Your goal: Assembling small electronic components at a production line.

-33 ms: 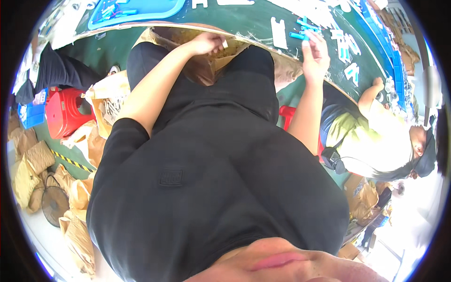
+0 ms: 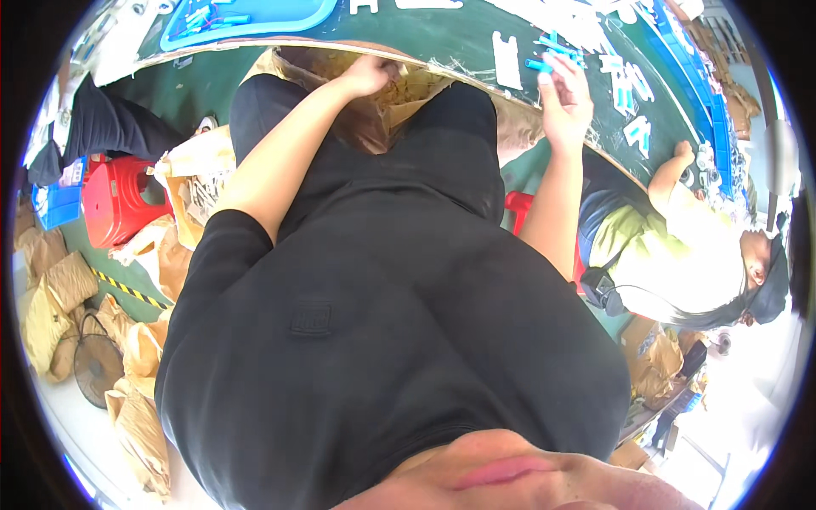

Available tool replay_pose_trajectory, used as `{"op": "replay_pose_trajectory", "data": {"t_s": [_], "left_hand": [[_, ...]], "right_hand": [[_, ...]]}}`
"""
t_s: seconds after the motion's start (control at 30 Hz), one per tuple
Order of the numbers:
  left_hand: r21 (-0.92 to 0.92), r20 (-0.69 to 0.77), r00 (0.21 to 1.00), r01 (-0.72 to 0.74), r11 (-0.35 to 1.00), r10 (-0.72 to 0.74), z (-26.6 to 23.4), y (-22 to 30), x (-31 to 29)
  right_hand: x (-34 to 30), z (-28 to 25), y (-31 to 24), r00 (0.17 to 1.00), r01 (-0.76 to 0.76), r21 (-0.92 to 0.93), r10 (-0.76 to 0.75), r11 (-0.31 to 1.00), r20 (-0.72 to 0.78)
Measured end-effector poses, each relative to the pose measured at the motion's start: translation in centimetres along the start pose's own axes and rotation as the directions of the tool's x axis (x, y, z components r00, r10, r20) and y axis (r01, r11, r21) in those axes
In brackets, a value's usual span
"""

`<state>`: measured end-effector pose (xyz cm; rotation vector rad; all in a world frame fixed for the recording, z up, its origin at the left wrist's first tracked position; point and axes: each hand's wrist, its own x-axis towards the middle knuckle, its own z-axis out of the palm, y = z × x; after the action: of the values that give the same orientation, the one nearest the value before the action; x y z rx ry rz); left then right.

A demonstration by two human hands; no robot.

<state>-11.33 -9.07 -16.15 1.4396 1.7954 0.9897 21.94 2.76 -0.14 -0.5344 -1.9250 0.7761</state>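
Green tabletop [image 2: 408, 30] left bare between cut-off blue tray [image 2: 310, 15] and white strip [image 2: 507, 61] | blue tubes [image 2: 537, 65] laid beside right hand [image 2: 568, 110], grasp cannot be told | left hand [image 2: 369, 77] curled over paper bag [image 2: 364, 136], grip hidden

A head-worn fisheye camera looked steeply down toward the person's fingers [image 2: 575, 78], its wide view bowing straight edges; the black shirt [image 2: 399, 323] sat nearer the lens than the fingers, while the tabletop [image 2: 450, 38] stretched beyond them.
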Motion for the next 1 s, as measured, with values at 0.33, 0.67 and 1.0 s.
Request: {"op": "replay_pose_trajectory", "data": {"t_s": [0.33,0.67,1.0], "left_hand": [[0.568,0.043,0.998,0.011,0.823,-0.043,1.6,-1.4,-1.2],[0.609,-0.002,0.989,-0.114,0.785,0.146,1.3,0.9,-2.3],[0.463,-0.128,0.438,-0.767,0.444,0.89,-1.5,18.8,-6.8]], "right_hand": [[1.1,0.1,0.1,0.959,0.06,-0.173,-0.008,0.983,0.285],[1.2,0.7,0.1,0.939,0.121,-0.282,-0.017,0.952,0.345],[0.7,0.2,-1.1,0.939,0.216,-0.325,-0.105,0.921,0.326]]}}
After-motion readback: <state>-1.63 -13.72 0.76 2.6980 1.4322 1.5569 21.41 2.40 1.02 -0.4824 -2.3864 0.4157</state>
